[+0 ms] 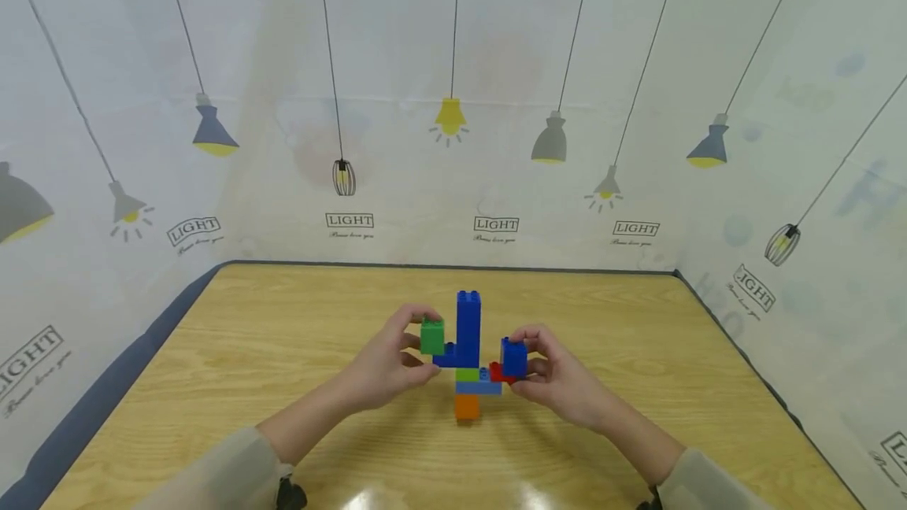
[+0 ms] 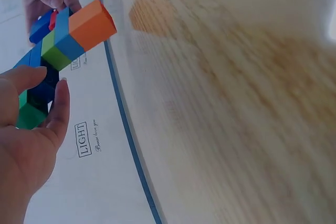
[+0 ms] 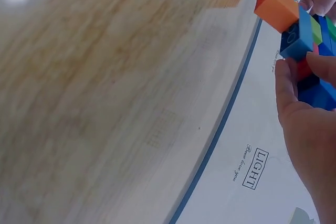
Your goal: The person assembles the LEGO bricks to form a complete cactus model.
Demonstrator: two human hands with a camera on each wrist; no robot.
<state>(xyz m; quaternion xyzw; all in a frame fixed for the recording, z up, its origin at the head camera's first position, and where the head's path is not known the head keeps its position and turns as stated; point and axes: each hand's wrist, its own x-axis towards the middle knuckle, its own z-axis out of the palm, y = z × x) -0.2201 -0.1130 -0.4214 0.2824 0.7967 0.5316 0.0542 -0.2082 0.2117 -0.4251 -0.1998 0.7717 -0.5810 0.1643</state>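
Observation:
Both hands hold up a model of toy building bricks. An orange brick point(image 1: 467, 407) forms its bottom, with a light blue brick point(image 1: 476, 388) and a lime green brick point(image 1: 467, 375) stacked above. A tall blue column point(image 1: 468, 329) rises over them. My left hand point(image 1: 390, 362) grips the left arm, where a green brick point(image 1: 432, 337) sits on a blue brick; its thumb lies on the blue brick in the left wrist view. On the right, my right hand point(image 1: 564, 384) pinches the end with a red brick point(image 3: 304, 68) and a blue brick point(image 1: 513, 358).
Beneath the model lies a glossy wood-grain table point(image 1: 283, 321), with the orange brick's reflection point(image 2: 150, 14) apart from the brick. A dark edging point(image 1: 439, 265) borders the table. Pale curtains point(image 1: 397, 38) printed with lamps stand behind and at both sides.

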